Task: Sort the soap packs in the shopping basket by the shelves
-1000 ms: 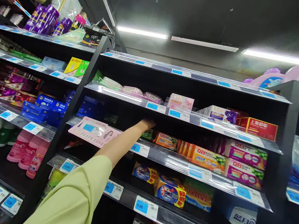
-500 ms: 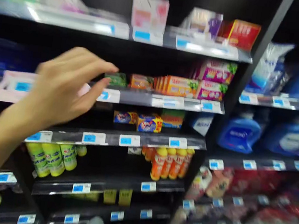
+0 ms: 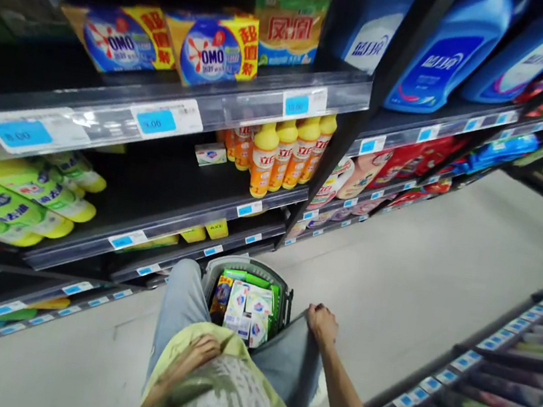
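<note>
I look down at a grey shopping basket [image 3: 283,299] on the floor between my knees. It holds several small white, blue and green boxes [image 3: 244,304]. My right hand [image 3: 321,323] rests on my right knee beside the basket's rim, fingers curled; what they grip is hidden. My left hand [image 3: 194,356] lies flat against the hem of my yellow-green shirt [image 3: 225,392], over my left thigh, holding nothing.
Black shelving [image 3: 174,213] runs along the left with blue price tags: OMO soap packs [image 3: 212,47], orange bottles [image 3: 278,154], yellow-green bottles [image 3: 24,196], blue detergent jugs [image 3: 445,46]. A second shelf unit [image 3: 495,370] stands at the right. Grey aisle floor [image 3: 434,267] stretches ahead.
My left arm has come down from the upper shelf to my lap. The view has swung from the shelves down to the basket and floor. My right hand has come into view.
</note>
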A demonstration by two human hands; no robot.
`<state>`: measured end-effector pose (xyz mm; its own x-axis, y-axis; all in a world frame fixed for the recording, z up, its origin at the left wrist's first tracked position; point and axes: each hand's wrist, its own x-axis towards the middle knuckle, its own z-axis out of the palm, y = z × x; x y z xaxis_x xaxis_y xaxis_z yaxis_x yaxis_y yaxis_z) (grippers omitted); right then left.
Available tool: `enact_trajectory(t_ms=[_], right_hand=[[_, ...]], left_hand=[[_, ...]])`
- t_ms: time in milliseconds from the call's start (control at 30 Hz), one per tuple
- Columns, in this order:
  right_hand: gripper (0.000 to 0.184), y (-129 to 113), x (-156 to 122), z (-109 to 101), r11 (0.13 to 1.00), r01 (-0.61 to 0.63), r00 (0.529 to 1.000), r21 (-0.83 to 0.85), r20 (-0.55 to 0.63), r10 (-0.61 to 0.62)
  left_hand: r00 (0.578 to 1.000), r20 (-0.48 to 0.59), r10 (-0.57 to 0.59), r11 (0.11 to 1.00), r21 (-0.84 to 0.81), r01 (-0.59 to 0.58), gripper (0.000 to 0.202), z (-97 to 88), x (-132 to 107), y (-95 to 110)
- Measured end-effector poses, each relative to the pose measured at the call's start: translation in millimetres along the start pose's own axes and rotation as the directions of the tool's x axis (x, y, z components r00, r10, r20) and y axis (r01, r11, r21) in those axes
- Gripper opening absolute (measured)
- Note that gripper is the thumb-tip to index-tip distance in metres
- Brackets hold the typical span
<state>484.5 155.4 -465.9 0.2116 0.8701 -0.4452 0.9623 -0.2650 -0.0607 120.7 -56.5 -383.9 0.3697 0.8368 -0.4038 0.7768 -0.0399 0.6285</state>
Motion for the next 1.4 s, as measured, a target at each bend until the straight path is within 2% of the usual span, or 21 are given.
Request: enact_trajectory(t_ms=[33, 100, 300, 400, 533, 667, 767, 967, 1067, 1167, 1267, 1400], right_hand=[[0.047, -0.8, -0.3, 1.3, 1.000, -0.007, 1.000, -0.012, -0.002, 0.007], [0.047, -2.0, -1.0, 3.9, 0.999, -0.023, 1.000, -0.034, -0.006, 0.023], [0.048, -3.6, -1.3, 4.7, 0.999, -0.036, 0.999, -0.037, -0.013, 0.036], [0.048, -2.6, -1.0, 3.4, 0.999, -0.042, 0.999, -0.023, -0.009, 0.042], [0.048, -0.5, -1.0, 3.8, 0.999, -0.041, 0.999, -0.013, -0.008, 0.041], [0.048, 0.8, -0.6, 4.3, 0.999, -0.042, 0.999, -0.002, -0.008, 0.042], [0.049, 1.1, 0.0, 4.1, 0.999, -0.043, 0.999, 0.007, -0.006, 0.043], [0.048, 0.5, 1.2, 4.5, 0.998, -0.053, 0.999, 0.022, -0.012, 0.053], [0.046, -0.3, 2.8, 5.1, 0.998, -0.060, 0.998, 0.034, -0.015, 0.060], [0.045, -0.7, 4.5, 5.6, 0.997, -0.064, 0.998, 0.045, -0.020, 0.065], [0.044, -1.1, 4.6, 5.6, 0.996, -0.068, 0.997, 0.052, -0.025, 0.069], [0.043, -2.2, 2.2, 3.3, 0.995, -0.076, 0.997, 0.064, -0.027, 0.078]], left_hand=[[1.000, 0.013, 0.023, 0.999, -0.029, -0.022, 0.039, 8.2, -1.3, 1.3], [1.000, 0.011, 0.009, 0.999, -0.050, -0.009, 0.039, 9.2, -3.3, 3.4], [0.977, -0.182, -0.107, 0.994, -0.005, 0.108, 0.041, -33.8, 13.6, -11.9], [0.954, -0.246, -0.171, 0.984, 0.008, 0.178, 0.040, -41.7, 34.7, -17.6], [0.932, -0.183, -0.312, 0.950, -0.026, 0.312, 0.039, -35.8, 64.9, -17.2], [0.904, -0.150, -0.400, 0.916, -0.084, 0.392, 0.042, -25.9, 86.3, -18.9], [0.882, -0.146, -0.449, 0.889, -0.168, 0.425, 0.041, -24.8, 100.0, -25.3], [0.835, -0.180, -0.521, 0.820, -0.378, 0.430, 0.032, -35.1, 123.2, -42.7], [0.835, -0.231, -0.499, 0.824, -0.426, 0.374, 0.031, -41.0, 131.7, -43.1], [0.864, -0.291, -0.410, 0.867, -0.418, 0.271, 0.030, -45.5, 148.9, -31.3], [0.909, -0.306, -0.283, 0.918, -0.363, 0.163, 0.027, -42.6, 180.6, -6.9], [0.957, -0.244, -0.159, 0.956, -0.281, 0.088, 0.021, -23.4, 232.5, 31.9]])
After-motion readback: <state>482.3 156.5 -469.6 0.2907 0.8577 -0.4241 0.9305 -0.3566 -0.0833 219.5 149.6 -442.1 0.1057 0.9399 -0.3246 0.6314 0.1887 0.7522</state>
